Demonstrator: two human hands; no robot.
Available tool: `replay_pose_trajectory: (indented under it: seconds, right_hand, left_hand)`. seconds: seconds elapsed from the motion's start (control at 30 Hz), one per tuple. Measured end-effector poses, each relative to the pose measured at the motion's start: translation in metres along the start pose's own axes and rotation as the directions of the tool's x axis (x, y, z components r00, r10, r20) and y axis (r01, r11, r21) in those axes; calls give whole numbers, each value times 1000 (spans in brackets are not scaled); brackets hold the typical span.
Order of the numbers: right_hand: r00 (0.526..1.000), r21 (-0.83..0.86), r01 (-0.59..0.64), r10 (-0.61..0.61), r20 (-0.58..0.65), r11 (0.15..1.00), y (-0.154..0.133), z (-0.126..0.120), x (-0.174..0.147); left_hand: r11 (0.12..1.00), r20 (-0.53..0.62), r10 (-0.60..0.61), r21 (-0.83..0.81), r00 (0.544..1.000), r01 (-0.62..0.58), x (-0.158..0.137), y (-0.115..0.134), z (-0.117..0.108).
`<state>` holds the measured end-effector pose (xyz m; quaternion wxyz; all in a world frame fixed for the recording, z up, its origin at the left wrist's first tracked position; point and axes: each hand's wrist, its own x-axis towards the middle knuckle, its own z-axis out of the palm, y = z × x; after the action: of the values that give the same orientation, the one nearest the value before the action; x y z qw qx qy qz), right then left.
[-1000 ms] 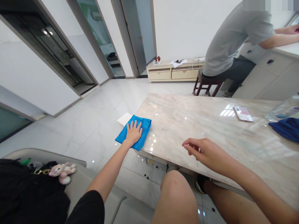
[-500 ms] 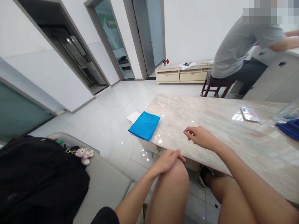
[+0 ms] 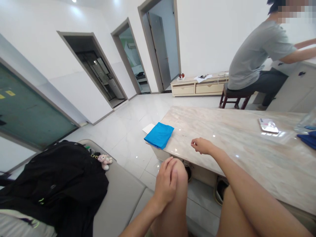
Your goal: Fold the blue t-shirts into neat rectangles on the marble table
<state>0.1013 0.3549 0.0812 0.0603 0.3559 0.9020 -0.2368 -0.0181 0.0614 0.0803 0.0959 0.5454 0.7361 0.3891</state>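
Observation:
My left hand [image 3: 166, 179] lies on my bent left knee, its fingers stretched out over the skin, holding nothing. Over the near part of the marble-topped table [image 3: 222, 128] is my right hand [image 3: 201, 145]. Its fingers are curled in loosely, and nothing shows in them. Whether it touches the tabletop I cannot tell. A folded blue cloth [image 3: 160, 135] rests on the table's left end, to the left of my right hand. Partly under the cloth, a flat white piece [image 3: 148, 128] sticks out past the table edge.
A phone [image 3: 268, 125] and dark blue fabric [image 3: 307, 140] lie on the table's right side, beside a clear container [image 3: 307, 121]. Left of me, a black bag [image 3: 59, 184] with a plush charm [image 3: 105, 161] sits on a grey seat. A person [image 3: 259, 56] sits on a stool beyond.
The head view has tilted up and turned left. My left hand has shifted back on the knee, fingers now pointing forward. My right hand has moved slightly, its fingers more curled.

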Motion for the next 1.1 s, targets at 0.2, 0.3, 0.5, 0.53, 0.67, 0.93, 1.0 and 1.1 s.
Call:
replay_pose_trajectory:
  seconds: [0.2,0.3,0.5,0.53,0.67,0.93,1.0,1.1]
  right_hand:
    - [993,-95,22,-33,-114,995,-4,-10,18]
    - [999,102,11,-6,-41,995,3,-11,24]
    - [981,397,-156,94,169,904,17,13,35]
    - [973,394,-179,103,205,902,19,17,36]
    - [970,370,-193,119,212,909,21,22,35]
    - [968,363,-203,131,213,910,34,18,22]
    - [970,369,-201,134,201,907,37,16,20]
    - [977,305,-188,145,159,934,33,8,12]
  left_hand:
    - [996,-50,-2,86,999,6,-1,-12,17]
    - [998,32,48,31,998,-49,2,-1,24]
    - [995,120,92,17,989,-94,0,27,42]
    - [994,127,100,21,987,-103,-1,31,45]
    - [977,196,202,32,960,-212,-2,40,49]
    - [968,180,238,37,954,-249,1,36,49]
    - [953,166,295,24,941,-303,6,30,46]
    - [954,151,269,91,951,-285,29,12,31]
